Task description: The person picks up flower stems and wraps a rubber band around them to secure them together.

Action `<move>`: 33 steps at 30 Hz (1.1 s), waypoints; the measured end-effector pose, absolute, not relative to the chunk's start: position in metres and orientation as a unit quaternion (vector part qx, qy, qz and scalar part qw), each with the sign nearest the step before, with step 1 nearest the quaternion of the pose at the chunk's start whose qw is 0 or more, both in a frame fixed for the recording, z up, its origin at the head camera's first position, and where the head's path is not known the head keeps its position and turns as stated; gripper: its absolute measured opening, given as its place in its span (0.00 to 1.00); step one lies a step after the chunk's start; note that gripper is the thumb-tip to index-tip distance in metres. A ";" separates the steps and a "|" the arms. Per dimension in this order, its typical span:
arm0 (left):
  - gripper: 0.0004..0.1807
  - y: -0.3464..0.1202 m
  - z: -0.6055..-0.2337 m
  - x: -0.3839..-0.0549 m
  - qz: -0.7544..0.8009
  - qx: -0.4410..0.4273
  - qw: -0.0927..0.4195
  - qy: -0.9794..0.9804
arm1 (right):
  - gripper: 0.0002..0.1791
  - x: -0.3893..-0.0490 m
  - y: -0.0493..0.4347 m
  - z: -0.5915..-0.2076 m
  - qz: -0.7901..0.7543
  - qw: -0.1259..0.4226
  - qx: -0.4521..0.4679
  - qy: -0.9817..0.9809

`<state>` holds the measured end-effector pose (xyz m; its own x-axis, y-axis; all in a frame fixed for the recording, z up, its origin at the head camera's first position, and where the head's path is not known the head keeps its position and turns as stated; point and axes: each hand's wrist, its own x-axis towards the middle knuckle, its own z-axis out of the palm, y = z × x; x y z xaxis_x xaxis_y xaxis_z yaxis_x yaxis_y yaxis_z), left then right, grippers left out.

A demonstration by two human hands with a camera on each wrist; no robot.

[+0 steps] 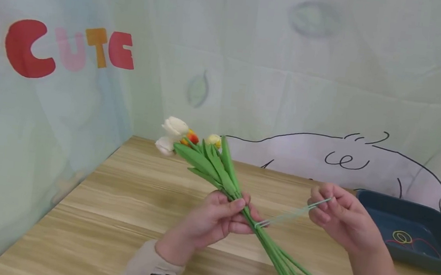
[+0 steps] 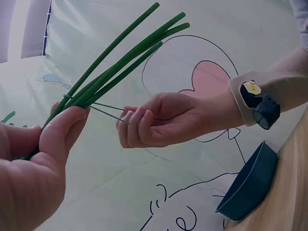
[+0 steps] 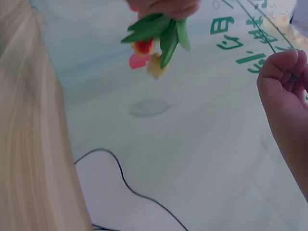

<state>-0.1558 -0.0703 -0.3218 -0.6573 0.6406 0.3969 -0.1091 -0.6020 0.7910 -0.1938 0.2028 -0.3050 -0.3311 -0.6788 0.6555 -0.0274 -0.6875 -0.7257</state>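
Note:
My left hand (image 1: 211, 218) grips a bunch of tulips (image 1: 213, 164) by its green stems, thumb across the front. White, yellow and red-orange blooms point to the back left, and the stem ends slant down to the front right. A thin green rubber band (image 1: 291, 215) loops round the stems just below my left fingers. My right hand (image 1: 344, 217) pinches the band's other end and holds it stretched out to the right. In the left wrist view, two taut strands run from the stems (image 2: 122, 62) to the curled right fingers.
At the right of the wooden table (image 1: 113, 216) stands a dark blue tray (image 1: 412, 207). A yellow rubber band (image 1: 402, 237) and a red one lie in it. Behind the table hangs a printed cloth (image 1: 250, 91), with another (image 1: 61, 137) along the left side.

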 end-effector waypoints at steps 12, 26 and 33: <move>0.06 -0.080 -0.314 -0.158 0.874 0.293 0.177 0.345 | 0.13 -0.182 0.195 -0.350 -0.653 0.077 -0.400 0.638; 0.21 -0.083 -0.315 -0.174 0.926 0.179 0.060 0.328 | 0.05 -0.131 0.123 -0.399 -0.587 0.112 -0.383 0.704; 0.18 -0.082 -0.326 -0.188 0.906 0.112 -0.020 0.407 | 0.09 -0.106 0.108 -0.385 -0.520 -0.046 -0.518 0.678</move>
<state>-0.1880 -0.0818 -0.3258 -0.9739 0.0547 0.2201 0.1281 -0.6680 0.7331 -0.1057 0.1079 -0.3848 -0.4599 -0.6535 0.6012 -0.7497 -0.0771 -0.6573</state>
